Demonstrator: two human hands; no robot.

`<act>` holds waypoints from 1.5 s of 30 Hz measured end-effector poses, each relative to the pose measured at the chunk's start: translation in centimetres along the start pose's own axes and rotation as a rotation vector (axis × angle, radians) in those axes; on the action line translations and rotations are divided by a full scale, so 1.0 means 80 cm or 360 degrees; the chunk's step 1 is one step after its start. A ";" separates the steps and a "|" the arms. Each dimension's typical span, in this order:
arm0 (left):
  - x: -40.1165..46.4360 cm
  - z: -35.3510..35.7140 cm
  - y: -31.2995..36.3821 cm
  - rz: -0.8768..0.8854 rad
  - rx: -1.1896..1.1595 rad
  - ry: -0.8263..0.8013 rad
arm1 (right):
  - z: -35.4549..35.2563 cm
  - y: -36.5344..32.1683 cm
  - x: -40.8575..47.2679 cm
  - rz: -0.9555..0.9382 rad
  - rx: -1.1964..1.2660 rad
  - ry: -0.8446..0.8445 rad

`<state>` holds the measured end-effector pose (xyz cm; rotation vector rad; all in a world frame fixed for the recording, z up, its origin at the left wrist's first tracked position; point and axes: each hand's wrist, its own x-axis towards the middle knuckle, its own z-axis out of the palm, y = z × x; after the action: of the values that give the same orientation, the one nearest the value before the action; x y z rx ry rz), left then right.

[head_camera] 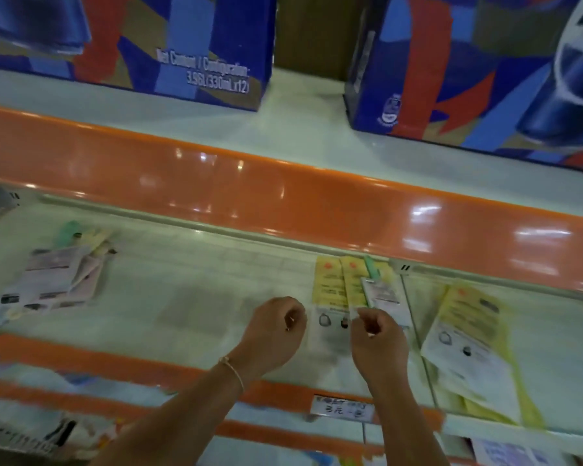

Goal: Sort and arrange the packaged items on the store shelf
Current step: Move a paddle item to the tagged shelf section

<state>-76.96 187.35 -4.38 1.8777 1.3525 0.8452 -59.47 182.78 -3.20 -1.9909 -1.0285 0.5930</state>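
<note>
Two hands at yellow packets on a white store shelf

Low in the frame, the left hand (276,331) is loosely clenched and grasps nothing; the right hand (377,338) pinches the lower edge of the yellow packets (337,287) at centre right. More packets (468,334) lie right, mixed packets (58,277) left; blue drink cartons (182,42) stand above.

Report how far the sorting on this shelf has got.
Done: yellow packets lie side by side in the middle bay. In hand: the right hand pinches a packet there; the left hand is curled beside it, its grip unclear. Left: the jumbled pile at left and the tilted packets at right.
</note>
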 end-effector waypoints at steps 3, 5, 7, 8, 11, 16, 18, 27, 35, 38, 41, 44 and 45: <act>0.007 0.022 0.025 -0.0133 -0.0137 -0.0088 | -0.022 0.019 0.020 -0.0087 -0.0168 0.0101; 0.013 0.037 0.037 -0.0211 -0.0230 -0.0112 | -0.034 0.024 0.032 -0.0070 -0.0266 0.0070; 0.017 0.051 0.046 -0.0219 -0.0189 -0.0104 | -0.041 0.029 0.044 -0.0056 -0.0360 -0.0001; 0.018 0.057 0.050 -0.0199 -0.0142 -0.0093 | -0.043 0.032 0.050 -0.0057 -0.0422 -0.0037; 0.019 0.071 0.062 -0.0169 -0.0081 -0.0061 | -0.044 0.036 0.062 0.0003 -0.0537 -0.0121; 0.023 0.083 0.070 -0.0260 -0.0040 -0.0057 | -0.040 0.044 0.080 0.0051 -0.0501 -0.0223; 0.025 0.085 0.071 -0.0284 -0.0053 -0.0057 | -0.039 0.047 0.086 0.0049 -0.0542 -0.0240; 0.034 0.096 0.077 -0.0436 -0.0039 -0.0069 | -0.051 0.042 0.095 0.0117 -0.0488 -0.0351; 0.057 0.089 0.092 -0.1096 -0.0751 -0.0225 | -0.071 0.035 0.076 -0.0017 -0.0175 -0.0462; 0.058 0.086 0.095 -0.1133 -0.0749 -0.0225 | -0.075 0.030 0.065 -0.0135 -0.0107 -0.0492; 0.055 0.084 0.097 -0.1129 -0.0808 -0.0203 | -0.070 0.029 0.054 -0.0200 -0.0101 -0.0473; 0.052 0.080 0.093 -0.1149 -0.0886 -0.0181 | -0.061 0.029 0.045 -0.0290 -0.0181 -0.0425; 0.051 0.077 0.091 -0.1157 -0.0919 -0.0186 | -0.057 0.028 0.042 -0.0313 -0.0215 -0.0417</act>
<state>-67.09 188.60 -1.50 0.8802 1.3809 0.6290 -53.41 182.73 -2.57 -1.9307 -1.4393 0.7043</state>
